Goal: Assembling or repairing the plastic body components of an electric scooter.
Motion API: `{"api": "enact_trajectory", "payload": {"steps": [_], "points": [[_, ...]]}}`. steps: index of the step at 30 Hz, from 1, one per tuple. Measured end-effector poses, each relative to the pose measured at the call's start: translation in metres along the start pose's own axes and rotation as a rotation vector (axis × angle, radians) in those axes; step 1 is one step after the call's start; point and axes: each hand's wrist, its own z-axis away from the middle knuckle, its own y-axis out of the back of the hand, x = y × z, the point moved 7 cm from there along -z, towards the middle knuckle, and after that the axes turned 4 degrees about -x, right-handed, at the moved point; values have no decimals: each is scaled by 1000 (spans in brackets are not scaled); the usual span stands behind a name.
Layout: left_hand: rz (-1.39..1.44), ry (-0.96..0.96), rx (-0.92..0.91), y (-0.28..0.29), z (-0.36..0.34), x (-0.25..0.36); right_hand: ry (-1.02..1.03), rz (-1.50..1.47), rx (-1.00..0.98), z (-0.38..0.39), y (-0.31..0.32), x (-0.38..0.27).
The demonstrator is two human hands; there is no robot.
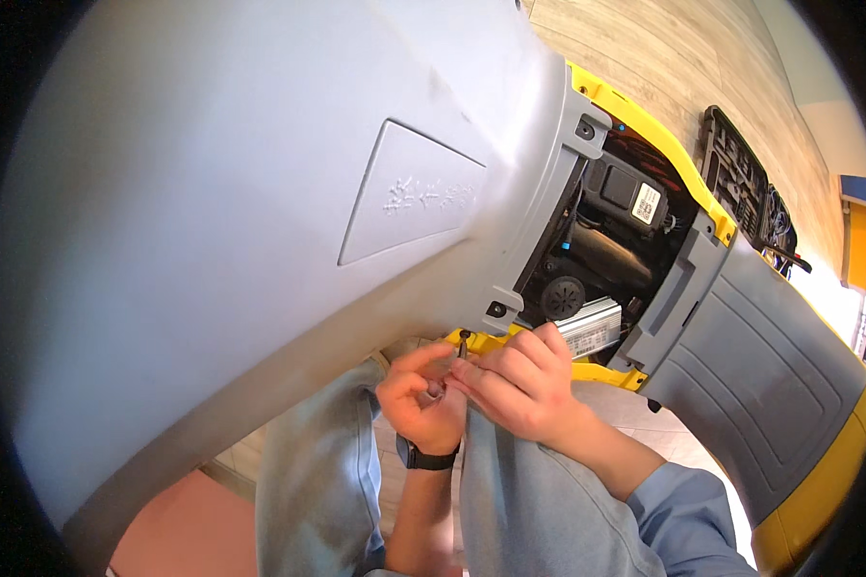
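A large grey plastic panel (pixel 250 192) of what looks like a scooter fills the left side. Beside it, an open compartment framed by yellow trim (pixel 654 120) shows a black box (pixel 625 188), a round black ribbed part (pixel 562 298) and a silver finned box (pixel 592 327). My right hand (pixel 524 380) pinches a slim, dark, rod-like tool (pixel 463 348), upright against the near yellow edge by a dark fastener. Close against it, my left hand (pixel 419 399) has its fingers curled; whatever lies in them is mostly hidden. A dark watch (pixel 423 454) is on my left wrist.
Right of the compartment stretches a grey ribbed panel (pixel 779 385) with yellow bodywork (pixel 827 471) at its end. An open black tool case (pixel 741 173) lies on the wood-look floor (pixel 645 48) at the far side. My knees are close below my hands.
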Motion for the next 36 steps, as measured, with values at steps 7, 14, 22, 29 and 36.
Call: {"api": "enact_trajectory", "payload": {"steps": [7,14,22,29,36], "points": [[-136,-42,90,3,-1,3,-89,-37,-10,-6,-2,6],[-118,-116,-116,-3,-9,2,-70,-29,-25,2,1,4],[-147,-175,-181,-5,-1,7,-54,14,20,2,0,4],[-182,-137,52,1,-3,11,-75,7,50,-1,-1,5],[-157,-146,-9,1,-15,10,-92,-47,11,0,5,5]]}}
